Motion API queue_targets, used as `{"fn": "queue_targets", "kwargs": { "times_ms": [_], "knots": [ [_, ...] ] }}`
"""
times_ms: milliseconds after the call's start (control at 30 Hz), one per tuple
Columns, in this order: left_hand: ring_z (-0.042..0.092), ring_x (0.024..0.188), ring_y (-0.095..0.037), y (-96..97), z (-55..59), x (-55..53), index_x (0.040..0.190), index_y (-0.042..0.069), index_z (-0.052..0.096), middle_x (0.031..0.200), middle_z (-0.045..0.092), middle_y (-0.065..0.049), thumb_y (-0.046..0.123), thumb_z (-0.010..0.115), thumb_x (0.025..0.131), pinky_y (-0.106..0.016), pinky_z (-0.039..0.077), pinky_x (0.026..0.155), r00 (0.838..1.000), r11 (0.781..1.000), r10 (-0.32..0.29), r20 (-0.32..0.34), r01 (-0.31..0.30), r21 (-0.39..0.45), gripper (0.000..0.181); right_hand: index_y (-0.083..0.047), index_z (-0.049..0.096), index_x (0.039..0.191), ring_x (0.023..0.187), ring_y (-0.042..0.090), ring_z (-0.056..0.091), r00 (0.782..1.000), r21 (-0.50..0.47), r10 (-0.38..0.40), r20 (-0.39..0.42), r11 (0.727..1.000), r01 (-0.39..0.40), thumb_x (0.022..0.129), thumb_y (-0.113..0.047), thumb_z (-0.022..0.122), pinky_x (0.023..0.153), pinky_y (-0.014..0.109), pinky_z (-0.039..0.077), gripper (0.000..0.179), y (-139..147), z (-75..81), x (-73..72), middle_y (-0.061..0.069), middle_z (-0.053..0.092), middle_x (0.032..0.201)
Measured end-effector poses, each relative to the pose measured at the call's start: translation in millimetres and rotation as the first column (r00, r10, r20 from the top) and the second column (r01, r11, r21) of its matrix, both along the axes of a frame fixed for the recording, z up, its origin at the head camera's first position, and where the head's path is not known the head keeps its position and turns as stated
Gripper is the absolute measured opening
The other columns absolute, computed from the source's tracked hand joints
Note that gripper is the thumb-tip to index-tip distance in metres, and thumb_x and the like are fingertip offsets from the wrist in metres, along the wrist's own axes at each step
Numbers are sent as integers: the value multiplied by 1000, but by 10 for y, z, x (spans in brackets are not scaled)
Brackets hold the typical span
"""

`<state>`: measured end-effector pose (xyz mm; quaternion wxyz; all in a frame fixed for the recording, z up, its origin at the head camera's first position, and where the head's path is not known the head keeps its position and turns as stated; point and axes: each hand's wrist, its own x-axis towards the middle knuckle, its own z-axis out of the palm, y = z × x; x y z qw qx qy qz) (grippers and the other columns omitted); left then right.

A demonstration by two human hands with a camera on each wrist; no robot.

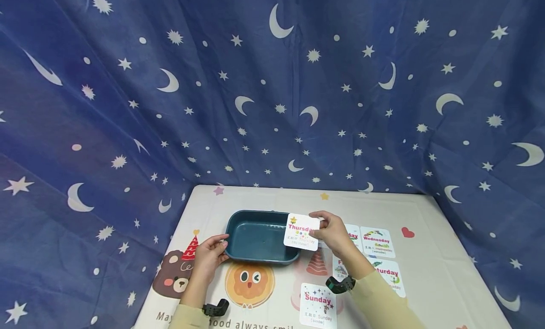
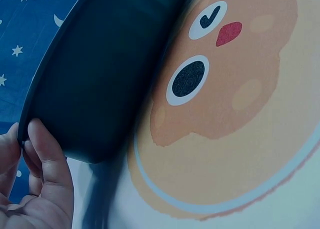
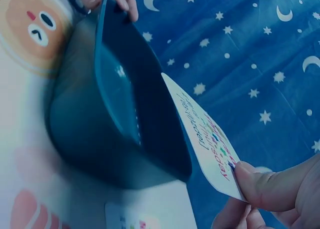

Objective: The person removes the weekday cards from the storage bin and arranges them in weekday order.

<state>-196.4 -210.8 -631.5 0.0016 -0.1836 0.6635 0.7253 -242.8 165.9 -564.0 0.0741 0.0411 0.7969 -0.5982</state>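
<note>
A dark teal plastic tub sits on the table, its left end pinched at the rim between the thumb and fingers of my left hand. In the left wrist view the tub's wall fills the upper left beside that hand. My right hand pinches a white "Thursday" card by its right edge. The card overlaps the tub's right end in the head view. From the right wrist view, the card is tilted near the tub's rim, with thumb and fingers on its edge.
Several white weekday cards lie right of the tub: a "Wednesday" card, a "Saturday" card and others partly covered by my right arm. A "Sunday" card lies nearer me. Behind the printed tablecloth hangs a blue star-and-moon curtain.
</note>
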Motion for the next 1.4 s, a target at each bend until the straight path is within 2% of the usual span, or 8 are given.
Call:
{"fn": "queue_targets", "kwargs": {
  "times_ms": [300, 533, 700, 1000, 1200, 1400],
  "knots": [
    [63, 71, -14, 15, 0, -3, 135, -5, 70, 88, 63, -5, 0, 66, 104, -25, 62, 66, 1000, 1000, 6, 16, -6, 1, 31, -2, 66, 142, 68, 14, 39, 999, -13, 4, 52, 1000, -3, 85, 9, 82, 57, 23, 44, 60, 309, -11, 149, 2, 40, 77],
    [62, 70, -13, 14, 7, 11, 135, -6, 69, 88, 63, -5, 1, 66, 104, -24, 61, 65, 1000, 1000, 3, 10, -3, 3, 32, -1, 65, 142, 70, 13, 43, 994, -5, 1, 106, 1000, 0, 86, 10, 81, 65, 24, 57, 60, 493, -102, 251, 1, 40, 78],
    [62, 70, -13, 8, 10, 13, 133, -6, 70, 87, 63, -6, 2, 67, 104, -24, 61, 64, 1000, 1000, 6, -5, -6, 6, 30, -3, 67, 140, 71, 15, 44, 991, 38, -5, 131, 999, 1, 84, 8, 84, 61, 23, 50, 60, 576, -211, 320, 1, 44, 80],
    [63, 70, -14, -2, 2, 2, 134, -6, 69, 90, 65, -10, 1, 66, 104, -25, 62, 65, 1000, 1000, 4, 2, -4, 7, 31, -6, 72, 134, 67, 15, 42, 991, 91, 5, 136, 996, -17, 81, 6, 86, 54, 23, 40, 57, 529, -376, 431, 1, 45, 79],
    [63, 70, -14, -1, 8, 2, 134, -5, 70, 90, 65, -10, 0, 66, 104, -25, 62, 65, 1000, 1000, 9, 13, -9, 8, 30, -5, 72, 132, 68, 15, 43, 988, 64, 4, 154, 998, -14, 79, 10, 85, 55, 22, 43, 56, 464, -476, 458, 2, 45, 79],
    [63, 71, -14, 0, 4, -2, 135, -5, 70, 90, 64, -6, 1, 68, 104, -25, 62, 66, 1000, 1000, 0, 15, 0, 11, 32, -10, 76, 127, 68, 17, 47, 990, 163, -8, 139, 987, -15, 76, 6, 88, 55, 24, 41, 55, 398, -585, 448, 2, 49, 78]
  ]
}}
